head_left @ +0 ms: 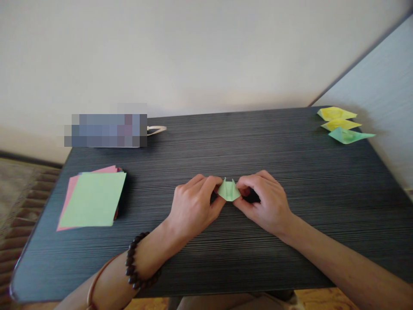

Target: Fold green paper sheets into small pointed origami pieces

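A small folded piece of light green paper [229, 192] is held between both hands over the middle of the dark table [206, 146]. Two narrow points stick up at its far side, with a hollow between them. My left hand [194, 202] pinches its left edge between thumb and fingers. On the opposite edge, my right hand [265, 200] has the same kind of pinch. The inner fingertips are partly hidden behind the paper. Dark beads [131, 265] circle my left wrist.
A stack of square paper [93, 200], green over pink, lies at the left. Behind it is a blurred-out box-like object [108, 130] with a pale strap [157, 129]. Two yellow folded papers [337, 113] and a green folded paper [346, 135] rest at the far right corner.
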Tool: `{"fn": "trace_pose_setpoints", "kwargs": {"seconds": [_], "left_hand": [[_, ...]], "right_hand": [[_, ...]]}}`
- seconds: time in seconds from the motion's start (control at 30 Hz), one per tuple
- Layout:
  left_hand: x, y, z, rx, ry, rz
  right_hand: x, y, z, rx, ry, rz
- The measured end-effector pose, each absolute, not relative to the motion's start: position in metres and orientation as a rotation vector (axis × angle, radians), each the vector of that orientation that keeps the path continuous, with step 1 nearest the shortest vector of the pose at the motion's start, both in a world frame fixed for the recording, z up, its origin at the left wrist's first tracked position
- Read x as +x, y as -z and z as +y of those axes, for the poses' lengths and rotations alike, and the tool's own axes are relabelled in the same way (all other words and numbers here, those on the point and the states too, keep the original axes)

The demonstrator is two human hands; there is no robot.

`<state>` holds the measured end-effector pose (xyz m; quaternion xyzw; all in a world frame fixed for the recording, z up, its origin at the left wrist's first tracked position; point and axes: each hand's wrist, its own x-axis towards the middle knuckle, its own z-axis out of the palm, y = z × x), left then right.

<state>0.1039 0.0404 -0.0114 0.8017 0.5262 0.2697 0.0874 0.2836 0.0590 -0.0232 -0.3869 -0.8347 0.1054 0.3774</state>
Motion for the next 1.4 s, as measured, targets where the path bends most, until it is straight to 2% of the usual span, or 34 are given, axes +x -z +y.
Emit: {"fn": "trace_pose_setpoints", "kwargs": {"seconds": [0.33,0.67,0.9,1.1,1.4], "left_hand": [[0.1057,0.0126,0.0392,2.413,-0.783,1.464],[0.1042,0.0113,0.0383,2.523,-0.730,1.570],[0.1052,0.0109,0.0400,2.390,-0.665,1.640],[0.1011,0.0140,0.0398,2.457,-0.736,1.474],[0.1027,0.0149,0.0371,2.336,-0.747,1.528]], "right_hand": [[0.2839,0.0240,0.0594,-0.973,-0.283,-2.162],[0.2840,0.0240,0.0602,-0.927,-0.315,-2.186],[0.2818,0.0240,0.0588,-0.946,-0.414,-2.174],[0.2834,0.0241,0.0577,-0.981,-0.433,-2.150],[0.2830,0.0231,0.0577,-0.937,-0.422,-2.184]]}}
